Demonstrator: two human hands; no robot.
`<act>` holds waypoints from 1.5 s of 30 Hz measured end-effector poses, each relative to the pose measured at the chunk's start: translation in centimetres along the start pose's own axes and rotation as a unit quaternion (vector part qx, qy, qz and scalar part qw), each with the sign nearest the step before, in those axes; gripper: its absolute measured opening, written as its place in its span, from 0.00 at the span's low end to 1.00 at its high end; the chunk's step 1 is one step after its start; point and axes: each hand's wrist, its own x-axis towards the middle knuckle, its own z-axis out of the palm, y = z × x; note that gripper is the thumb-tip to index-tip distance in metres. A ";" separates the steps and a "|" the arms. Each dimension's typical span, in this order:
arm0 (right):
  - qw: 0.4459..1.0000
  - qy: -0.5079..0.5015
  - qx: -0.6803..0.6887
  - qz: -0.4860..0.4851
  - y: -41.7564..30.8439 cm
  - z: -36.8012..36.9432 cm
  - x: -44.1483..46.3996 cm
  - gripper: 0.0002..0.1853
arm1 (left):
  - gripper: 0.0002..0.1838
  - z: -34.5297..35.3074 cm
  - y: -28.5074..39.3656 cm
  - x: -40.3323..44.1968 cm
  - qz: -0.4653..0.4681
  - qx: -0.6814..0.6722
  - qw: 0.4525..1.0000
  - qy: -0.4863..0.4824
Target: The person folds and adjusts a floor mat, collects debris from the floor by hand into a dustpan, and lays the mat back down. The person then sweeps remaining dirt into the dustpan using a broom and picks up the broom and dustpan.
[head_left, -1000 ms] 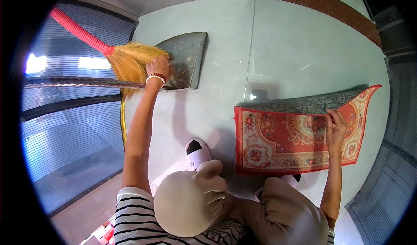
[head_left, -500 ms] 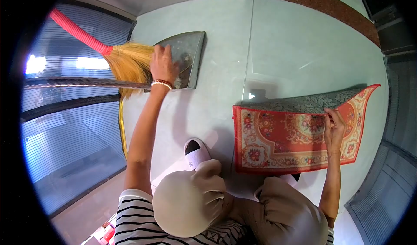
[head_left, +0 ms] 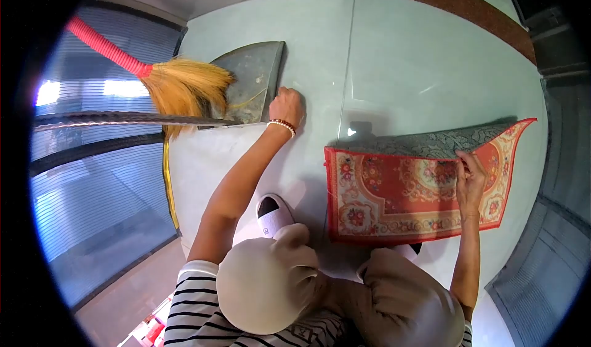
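Observation:
My left hand (head_left: 286, 108) is closed, just off the right edge of a grey dustpan (head_left: 249, 70). Its curled fingers point down toward the floor and hide whatever they might hold. A straw broom (head_left: 184, 85) with a red-wrapped handle rests with its bristles over the dustpan's left part. Inside the pan lies a thin yellowish strand. My right hand (head_left: 471, 178) pinches the upper edge of a red floral mat (head_left: 425, 202), keeping it lifted and tilted. Part of the mat's grey patterned underside (head_left: 431, 143) shows behind that edge.
Pale glossy floor tiles (head_left: 406, 58) spread ahead, bordered by a brown stone strip (head_left: 455, 11). Ribbed panels (head_left: 111, 187) stand at the left, crossed by the dustpan's long dark handle (head_left: 123, 119). A light slipper (head_left: 274, 215) on my foot is below.
My left hand has moved from over the dustpan to the right, beside its edge, and its fingers have curled in. The right hand keeps its hold on the mat.

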 end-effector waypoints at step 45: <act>0.997 -0.033 -0.076 0.003 -0.5 2.0 6.8 0.10 | 0.21 -12.3 -7.8 -1.1 0.042 0.008 0.950 0.310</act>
